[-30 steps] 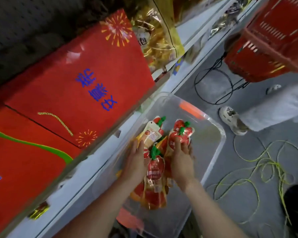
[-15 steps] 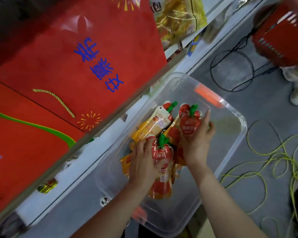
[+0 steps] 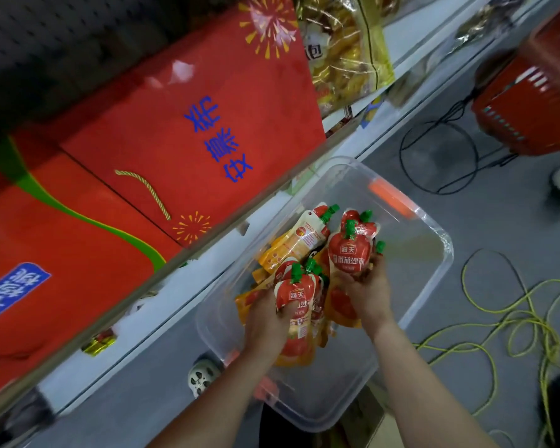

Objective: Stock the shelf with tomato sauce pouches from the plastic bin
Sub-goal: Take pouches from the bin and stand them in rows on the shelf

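Observation:
A clear plastic bin [image 3: 430,286] sits on the grey floor beside the shelf. Inside lie several red tomato sauce pouches with green caps and an orange-yellow pouch [image 3: 299,242]. My left hand [image 3: 265,321] grips a bunch of red pouches [image 3: 296,292] held upright over the bin. My right hand [image 3: 364,287] holds another bunch of red pouches [image 3: 349,250], raised slightly higher, caps up. The white shelf board [image 3: 207,279] runs diagonally to the left of the bin.
Large red gift boxes [image 3: 181,130] fill the shelf level above. A bag of yellow snacks [image 3: 343,50] stands further along. A red shopping basket [image 3: 530,101] is at upper right, a black cable [image 3: 434,156] and yellow-green cord [image 3: 514,321] lie on the floor.
Both hands have closed on bunches of pouches and lifted them upright out of the pile. The view has shifted a little.

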`<state>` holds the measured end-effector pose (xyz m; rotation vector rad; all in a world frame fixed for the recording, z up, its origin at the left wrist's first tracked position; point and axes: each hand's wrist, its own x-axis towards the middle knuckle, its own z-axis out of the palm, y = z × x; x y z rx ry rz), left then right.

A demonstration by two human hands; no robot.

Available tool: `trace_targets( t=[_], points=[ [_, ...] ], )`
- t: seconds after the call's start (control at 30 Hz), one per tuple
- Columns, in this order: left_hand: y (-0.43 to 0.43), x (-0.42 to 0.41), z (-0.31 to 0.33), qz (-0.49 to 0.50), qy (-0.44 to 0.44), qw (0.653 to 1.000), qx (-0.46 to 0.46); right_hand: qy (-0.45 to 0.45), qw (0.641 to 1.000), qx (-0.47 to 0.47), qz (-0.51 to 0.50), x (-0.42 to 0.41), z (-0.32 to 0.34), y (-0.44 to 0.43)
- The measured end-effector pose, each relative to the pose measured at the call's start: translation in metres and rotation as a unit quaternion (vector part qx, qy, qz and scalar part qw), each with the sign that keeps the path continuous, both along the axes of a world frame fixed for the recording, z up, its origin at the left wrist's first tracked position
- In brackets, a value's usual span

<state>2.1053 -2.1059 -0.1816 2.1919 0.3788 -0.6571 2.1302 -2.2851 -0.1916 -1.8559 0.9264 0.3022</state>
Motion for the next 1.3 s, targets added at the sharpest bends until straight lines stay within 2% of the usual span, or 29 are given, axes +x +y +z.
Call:
trace_targets(
  t=[0.17, 0.47, 0.63, 0.77, 0.97, 1.17, 1.3],
  points=[
    [0.020, 0.009, 0.051, 0.013, 0.012, 0.997, -0.074, 0.001, 0.995, 0.099, 0.004, 0.006, 0.050, 0.008],
    [0.081, 0.004, 0.173, 0.098, -0.039, 0.979, -0.173, -0.118, 0.982, 0.098, 0.111, 0.011, 0.190, 0.061],
    [0.137, -0.016, 0.243, 0.138, -0.120, 0.958, -0.221, -0.197, 0.961, 0.104, 0.163, 0.000, 0.265, 0.108],
    [0.187, -0.034, 0.296, 0.129, -0.191, 0.950, -0.211, -0.256, 0.939, 0.105, 0.205, -0.012, 0.323, 0.151],
    [0.254, -0.061, 0.380, 0.118, -0.309, 0.920, -0.211, -0.362, 0.899, 0.087, 0.230, -0.032, 0.401, 0.216],
    [0.319, -0.089, 0.456, 0.141, -0.399, 0.876, -0.233, -0.426, 0.857, 0.102, 0.272, -0.039, 0.472, 0.288],
    [0.369, -0.103, 0.492, 0.184, -0.467, 0.840, -0.205, -0.470, 0.827, 0.109, 0.288, -0.031, 0.510, 0.341]
  ],
)
